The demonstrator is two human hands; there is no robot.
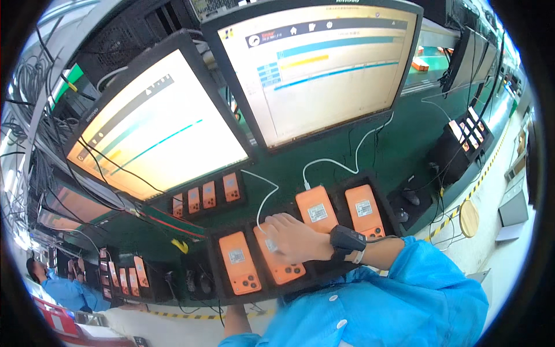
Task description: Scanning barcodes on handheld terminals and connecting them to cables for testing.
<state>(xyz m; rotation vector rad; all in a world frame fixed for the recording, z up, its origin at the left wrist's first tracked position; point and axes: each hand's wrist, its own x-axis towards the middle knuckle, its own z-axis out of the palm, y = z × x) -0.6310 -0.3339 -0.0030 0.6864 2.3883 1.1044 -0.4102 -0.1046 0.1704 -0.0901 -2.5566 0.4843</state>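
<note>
Four orange phones lie face down in a black tray [215,272] on the green bench. My right hand [292,237] reaches in from the right, with a blue sleeve and a black scanner [346,240] strapped at the wrist. It rests on the top end of the second phone [283,269], fingers bent around the plug of a white cable [267,195]. The first phone [239,263] lies to its left. The third phone [316,209] has another white cable plugged in, and the fourth phone [364,211] is beside it. Only a strip of my left forearm [234,321] shows; that hand is hidden.
Two large lit monitors [162,127] [324,63] stand behind the tray. Smaller trays of orange phones sit further back [205,194] and to the left [124,274]. A person in blue [58,286] works at far left. A mouse [410,196] and a wooden stool [468,218] are at right.
</note>
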